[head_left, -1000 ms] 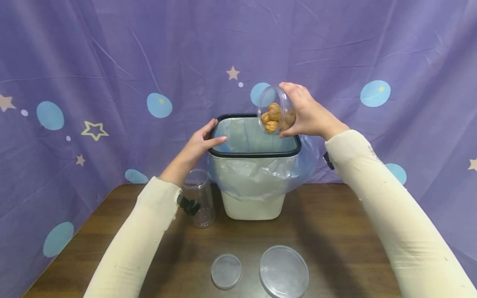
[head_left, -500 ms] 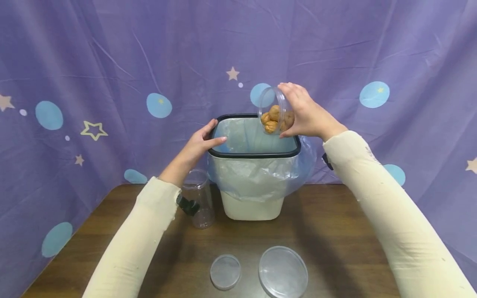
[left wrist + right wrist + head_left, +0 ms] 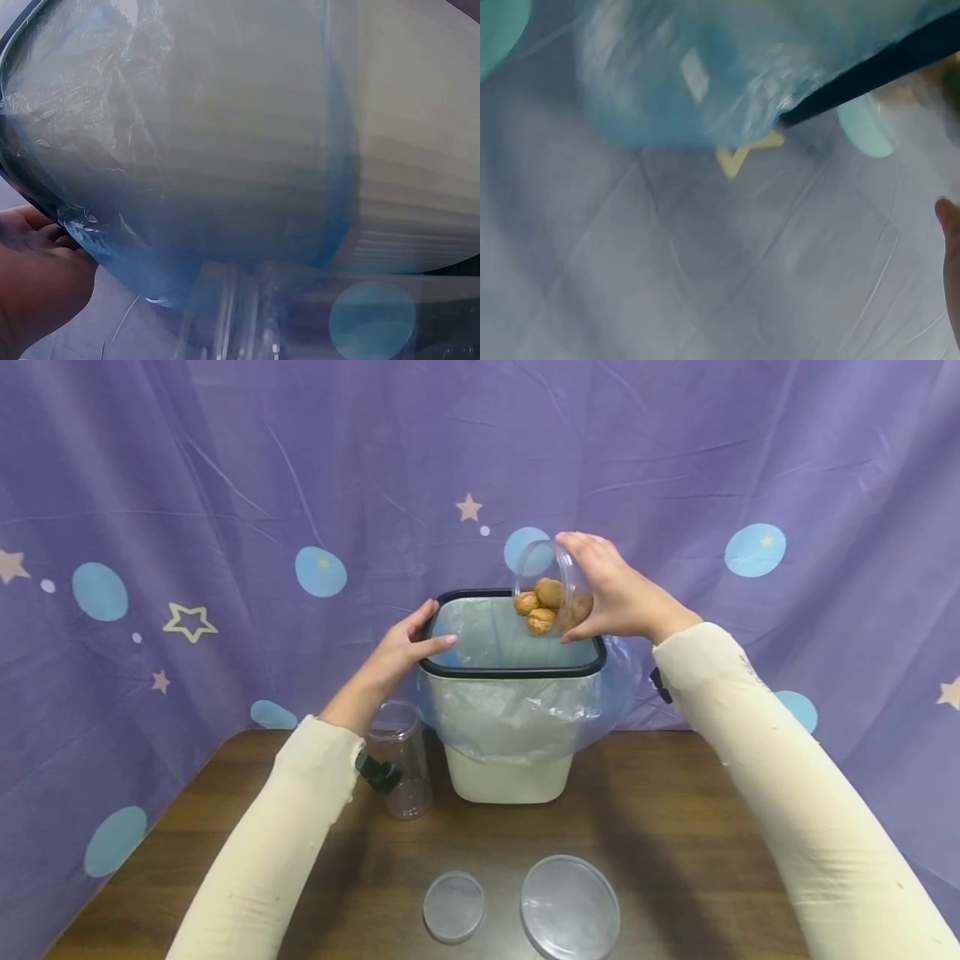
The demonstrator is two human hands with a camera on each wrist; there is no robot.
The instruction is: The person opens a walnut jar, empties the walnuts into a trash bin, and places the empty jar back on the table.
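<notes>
My right hand (image 3: 618,585) grips a clear plastic jar (image 3: 536,558), tilted sideways over the right part of a white trash bin (image 3: 510,781). Several walnuts (image 3: 542,620) lie near the jar's mouth, still inside it. My left hand (image 3: 401,647) holds the bin's black rim (image 3: 517,673) at its left side, thumb over the inner edge. A thin bluish bag (image 3: 517,718) lines the bin and hangs over its outside. In the left wrist view the left hand (image 3: 45,281) shows curled fingers at the rim. Only a fingertip of the right hand (image 3: 952,247) shows in the right wrist view.
A tall clear jar (image 3: 408,777) stands left of the bin under my left forearm. Two clear round lids, a small lid (image 3: 454,907) and a large lid (image 3: 572,907), lie at the front of the wooden table (image 3: 675,835). A purple curtain (image 3: 375,460) hangs behind.
The right hand has lowered slightly and tipped the jar further to the left. The walnuts have shifted down toward the jar's mouth. The left hand stays in place.
</notes>
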